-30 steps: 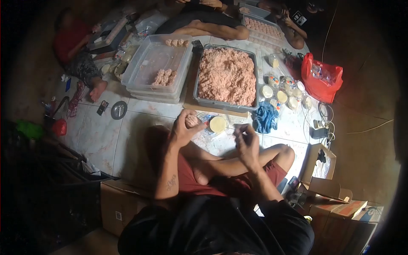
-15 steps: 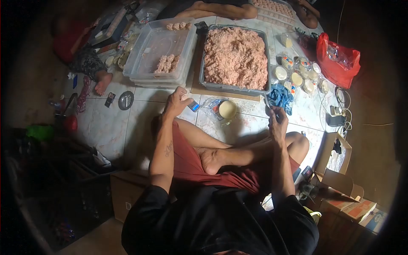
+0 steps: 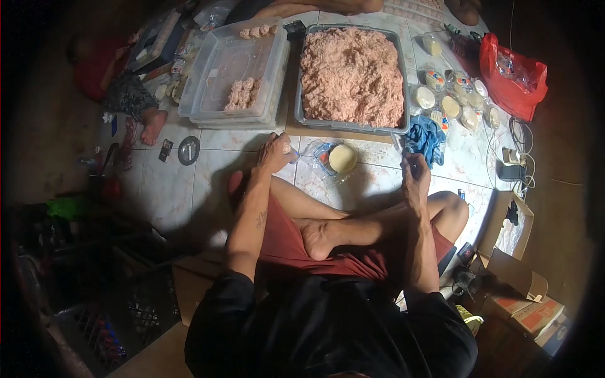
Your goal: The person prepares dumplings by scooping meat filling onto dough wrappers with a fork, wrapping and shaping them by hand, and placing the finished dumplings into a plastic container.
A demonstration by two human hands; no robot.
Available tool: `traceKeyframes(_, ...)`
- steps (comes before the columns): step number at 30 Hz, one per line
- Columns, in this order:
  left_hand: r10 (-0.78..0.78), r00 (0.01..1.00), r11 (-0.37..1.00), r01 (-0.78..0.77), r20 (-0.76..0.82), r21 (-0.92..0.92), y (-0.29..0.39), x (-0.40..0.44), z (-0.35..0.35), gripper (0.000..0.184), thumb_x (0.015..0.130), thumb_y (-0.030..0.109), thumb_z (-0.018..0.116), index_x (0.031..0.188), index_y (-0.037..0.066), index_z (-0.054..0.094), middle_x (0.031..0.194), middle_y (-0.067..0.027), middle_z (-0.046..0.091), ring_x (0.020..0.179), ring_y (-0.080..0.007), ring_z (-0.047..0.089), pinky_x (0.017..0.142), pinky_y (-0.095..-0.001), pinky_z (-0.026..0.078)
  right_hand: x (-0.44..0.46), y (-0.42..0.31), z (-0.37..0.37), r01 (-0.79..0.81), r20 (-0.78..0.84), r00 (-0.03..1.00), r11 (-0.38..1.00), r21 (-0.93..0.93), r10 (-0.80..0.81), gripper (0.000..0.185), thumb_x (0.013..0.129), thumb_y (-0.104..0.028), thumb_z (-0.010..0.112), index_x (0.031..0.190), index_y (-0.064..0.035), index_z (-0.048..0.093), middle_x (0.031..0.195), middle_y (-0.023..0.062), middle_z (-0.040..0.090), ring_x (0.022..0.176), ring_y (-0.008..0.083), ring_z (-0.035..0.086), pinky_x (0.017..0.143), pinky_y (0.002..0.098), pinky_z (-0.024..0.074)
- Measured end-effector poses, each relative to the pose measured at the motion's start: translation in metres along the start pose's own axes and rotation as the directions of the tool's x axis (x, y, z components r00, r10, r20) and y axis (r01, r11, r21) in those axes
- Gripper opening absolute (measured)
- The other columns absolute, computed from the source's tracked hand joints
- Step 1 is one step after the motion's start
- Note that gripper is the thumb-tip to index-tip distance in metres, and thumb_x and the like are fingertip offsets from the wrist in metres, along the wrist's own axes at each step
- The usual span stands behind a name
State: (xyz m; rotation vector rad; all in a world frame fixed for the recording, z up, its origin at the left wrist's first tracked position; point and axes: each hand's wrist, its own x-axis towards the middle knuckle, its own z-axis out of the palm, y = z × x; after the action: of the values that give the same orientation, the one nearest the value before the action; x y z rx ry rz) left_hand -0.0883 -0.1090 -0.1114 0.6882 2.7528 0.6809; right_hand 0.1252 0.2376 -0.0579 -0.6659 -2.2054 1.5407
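My left hand [image 3: 273,154] is closed near the floor in front of the clear container, its fingers over a small blue-and-dark item that is mostly covered. Something pale shows at its fingertips. My right hand [image 3: 416,181] is pinched around the end of a thin, pale tool [image 3: 397,143] whose kind I cannot make out, beside a blue cloth [image 3: 426,140]. Between my hands sits a stack of round pale wrappers [image 3: 343,159] on opened plastic packaging [image 3: 320,152]. Ahead is a grey tub [image 3: 299,94] heaped with pink minced filling [image 3: 353,75].
The clear plastic container [image 3: 208,75] holds several shaped pink pieces [image 3: 242,94]. Packs of round wrappers [image 3: 450,106] lie at right, near a red plastic bag [image 3: 513,75] and white cables [image 3: 526,151]. A round dark dish [image 3: 188,150] lies at left. Other people sit at the far side and left.
My left hand has moved right, over the small blue item that lay in sight beside it. My right hand keeps its pinch by the blue cloth. The whole view has shifted slightly.
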Motion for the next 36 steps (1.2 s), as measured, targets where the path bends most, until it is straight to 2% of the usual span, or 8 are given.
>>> traceKeyframes(6, 0.007, 0.988, 0.995, -0.022, -0.153, -0.093, 0.001, -0.013, -0.009, 0.053, 0.075, 0.036, 0.083, 0.111, 0.004, 0.06, 0.113, -0.024, 0.062, 0.105, -0.0394, 0.061, 0.087, -0.0465, 0.05, -0.001, -0.001, -0.003, -0.036, -0.006, 0.999, 0.999, 0.008, 0.036, 0.014, 0.097, -0.01, 0.06, 0.104, 0.0025, 0.06, 0.085, 0.0091, 0.061, 0.08, 0.0152, 0.055, 0.075, 0.0291, 0.0467)
traceKeyframes(8, -0.121, 0.948, 0.94, 0.014, -0.295, -0.34, -0.019, -0.01, -0.004, 0.052, 0.08, 0.038, 0.081, 0.11, 0.001, 0.062, 0.109, -0.0222, 0.066, 0.102, -0.0367, 0.063, 0.086, -0.0434, 0.05, -0.004, -0.006, -0.003, -0.062, -0.004, 0.998, 0.998, 0.019, 0.062, 0.014, 0.097, -0.01, 0.06, 0.104, 0.0026, 0.06, 0.085, 0.0094, 0.061, 0.08, 0.0153, 0.055, 0.075, 0.0292, 0.0468)
traceKeyframes(12, -0.317, 0.787, 0.894, 0.061, -0.53, -0.444, -0.022, -0.012, -0.011, 0.036, 0.089, 0.036, 0.072, 0.097, 0.0, 0.069, 0.089, -0.0159, 0.071, 0.087, -0.029, 0.068, 0.081, -0.0401, 0.051, -0.002, -0.007, -0.001, -0.01, -0.003, 1.0, 0.999, -0.03, 0.01, 0.014, 0.097, -0.009, 0.06, 0.104, 0.0026, 0.059, 0.084, 0.0091, 0.061, 0.079, 0.0151, 0.055, 0.074, 0.0295, 0.0468)
traceKeyframes(26, -0.329, 0.815, 0.907, 0.132, -0.477, -0.4, -0.029, -0.011, -0.014, 0.035, 0.09, 0.035, 0.07, 0.082, 0.001, 0.069, 0.075, -0.0124, 0.071, 0.069, -0.0251, 0.067, 0.071, -0.0386, 0.051, 0.001, 0.008, 0.0, 0.072, -0.008, 0.997, 0.994, -0.081, -0.073, 0.012, 0.098, -0.009, 0.059, 0.102, 0.0028, 0.06, 0.088, 0.0046, 0.062, 0.075, 0.0091, 0.05, 0.067, 0.0254, 0.0436)
traceKeyframes(29, -0.32, 0.793, 0.905, 0.095, -0.518, -0.414, -0.03, -0.01, -0.011, 0.031, 0.09, 0.03, 0.071, 0.087, -0.001, 0.068, 0.077, -0.0122, 0.07, 0.07, -0.0242, 0.067, 0.07, -0.0378, 0.052, 0.002, 0.01, 0.002, 0.098, -0.02, 0.995, 0.992, -0.079, -0.1, 0.015, 0.097, -0.013, 0.062, 0.103, 0.0014, 0.061, 0.082, 0.0109, 0.065, 0.075, 0.0158, 0.057, 0.071, 0.0317, 0.0484)
traceKeyframes(31, -0.424, 0.774, 0.727, -0.018, -0.47, -0.686, -0.006, -0.017, -0.021, 0.026, 0.09, 0.025, 0.072, 0.089, -0.001, 0.067, 0.078, -0.0098, 0.07, 0.067, -0.0191, 0.065, 0.066, -0.0338, 0.051, 0.001, 0.001, 0.003, 0.013, 0.014, 1.0, 0.996, -0.091, -0.012, 0.016, 0.097, -0.013, 0.061, 0.103, 0.0021, 0.061, 0.083, 0.0113, 0.066, 0.076, 0.0155, 0.059, 0.072, 0.0313, 0.0488)
traceKeyframes(34, -0.323, 0.715, 0.821, -0.115, -0.62, -0.559, 0.013, -0.025, -0.032, 0.024, 0.092, 0.022, 0.071, 0.085, -0.001, 0.066, 0.076, -0.007, 0.068, 0.062, -0.0137, 0.06, 0.061, -0.0295, 0.048, 0.005, 0.015, 0.01, 0.006, -0.02, 1.0, 0.999, 0.043, -0.005, 0.017, 0.097, -0.012, 0.061, 0.103, 0.0033, 0.061, 0.083, 0.0104, 0.066, 0.077, 0.0155, 0.06, 0.073, 0.031, 0.049)
traceKeyframes(36, -0.304, 0.836, 0.783, -0.053, -0.457, -0.62, 0.066, -0.046, -0.043, 0.025, 0.092, 0.022, 0.072, 0.08, 0.0, 0.065, 0.075, -0.0052, 0.065, 0.064, -0.0102, 0.056, 0.06, -0.0277, 0.046, 0.004, 0.01, 0.011, -0.046, -0.021, 0.999, 0.997, 0.064, 0.047, 0.018, 0.097, -0.012, 0.06, 0.105, 0.0036, 0.062, 0.084, 0.0098, 0.066, 0.077, 0.0155, 0.059, 0.073, 0.0308, 0.0488)
